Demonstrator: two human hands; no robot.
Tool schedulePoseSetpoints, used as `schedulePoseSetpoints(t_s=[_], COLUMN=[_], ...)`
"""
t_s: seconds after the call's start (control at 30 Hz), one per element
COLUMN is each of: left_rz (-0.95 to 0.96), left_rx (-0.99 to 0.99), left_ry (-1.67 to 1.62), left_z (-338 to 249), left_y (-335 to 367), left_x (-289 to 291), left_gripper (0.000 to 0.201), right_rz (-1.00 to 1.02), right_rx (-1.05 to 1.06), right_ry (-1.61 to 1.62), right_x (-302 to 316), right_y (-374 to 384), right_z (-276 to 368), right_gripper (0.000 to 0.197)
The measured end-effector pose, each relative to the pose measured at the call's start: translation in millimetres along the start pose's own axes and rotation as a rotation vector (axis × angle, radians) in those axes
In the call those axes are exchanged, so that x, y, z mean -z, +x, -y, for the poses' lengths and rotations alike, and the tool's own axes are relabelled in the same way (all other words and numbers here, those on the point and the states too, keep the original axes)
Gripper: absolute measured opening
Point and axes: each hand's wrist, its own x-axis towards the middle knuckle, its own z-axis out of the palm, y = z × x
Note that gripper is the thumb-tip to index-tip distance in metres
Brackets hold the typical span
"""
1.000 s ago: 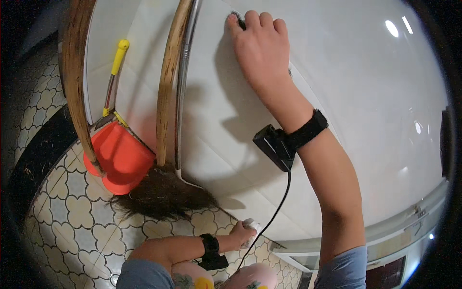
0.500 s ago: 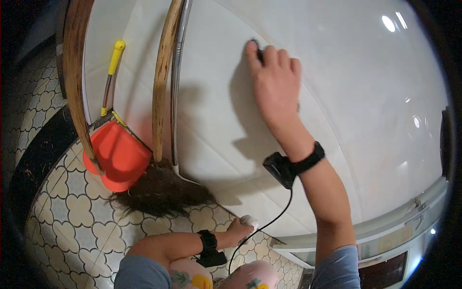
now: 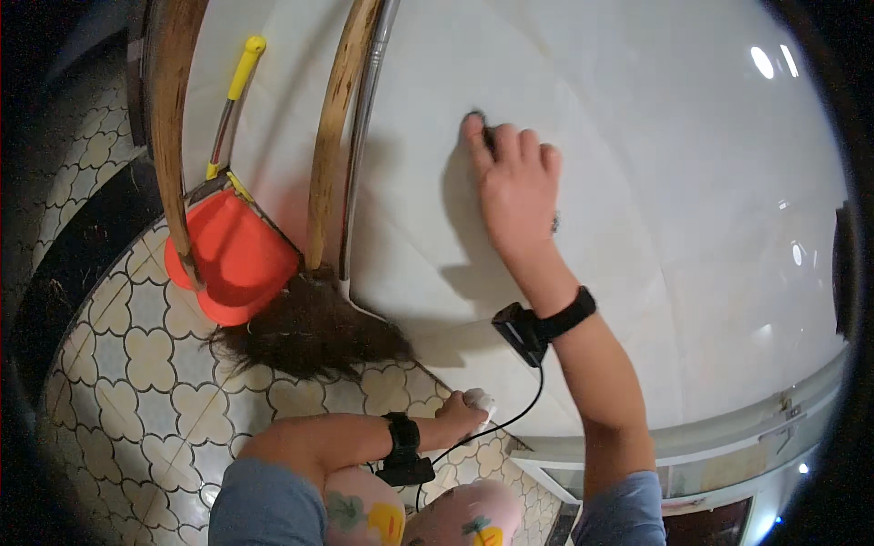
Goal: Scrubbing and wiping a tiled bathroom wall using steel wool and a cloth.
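Observation:
My right hand [image 3: 519, 187] presses against the white tiled wall [image 3: 619, 218], fingers bent over a dark scouring pad [image 3: 490, 139]. Most of the pad is hidden under the palm; a speckled grey edge shows beside the wrist. Low down, close to the wall's foot, my left hand [image 3: 460, 419] is closed around a crumpled white thing [image 3: 480, 401], perhaps a cloth or tissue. Both wrists wear black straps with small boxes, and a black cable [image 3: 510, 420] runs from the right one.
Left of my hands, a dark-bristled broom [image 3: 314, 332] and a red dustpan [image 3: 241, 259] with a yellow handle [image 3: 246, 68] lean by the wall. Wooden poles [image 3: 341, 127] rise beside them. Patterned floor tiles [image 3: 150, 359] lie below. A white-framed cabinet [image 3: 728, 473] stands at lower right.
My right hand has slid down the wall and slightly left, with the pad under it. The left hand keeps its hold on the white thing. The whole view has shifted a little.

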Motion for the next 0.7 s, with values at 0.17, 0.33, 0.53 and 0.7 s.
schedulePoseSetpoints(t_s=[0.17, 0.33, 0.53, 0.7], left_rz=[0.004, -0.075, -0.103, -0.076], left_rx=[-0.007, 0.028, 0.065, 0.023], left_ry=[0.068, 0.077, 0.124, -0.079], left_z=[-30.7, -26.1, -18.0, 22.4], left_y=[-25.4, -25.9, -15.0, 15.2], left_x=[5.1, 8.0, -0.4, -2.3], left_gripper=[0.064, 0.063, 0.054, 0.057], right_rz=[0.263, 0.196, 0.117, 0.183], right_rx=[0.226, 0.156, 0.088, 0.226], right_ry=[0.002, 0.138, 0.099, 0.088], right_x=[-56.8, -43.6, -55.6, -45.7], right_y=[-71.7, -70.9, -64.0, -29.2], right_z=[68.0, 67.8, 74.0, 60.0], right_gripper=[0.045, 0.041, 0.038, 0.037])
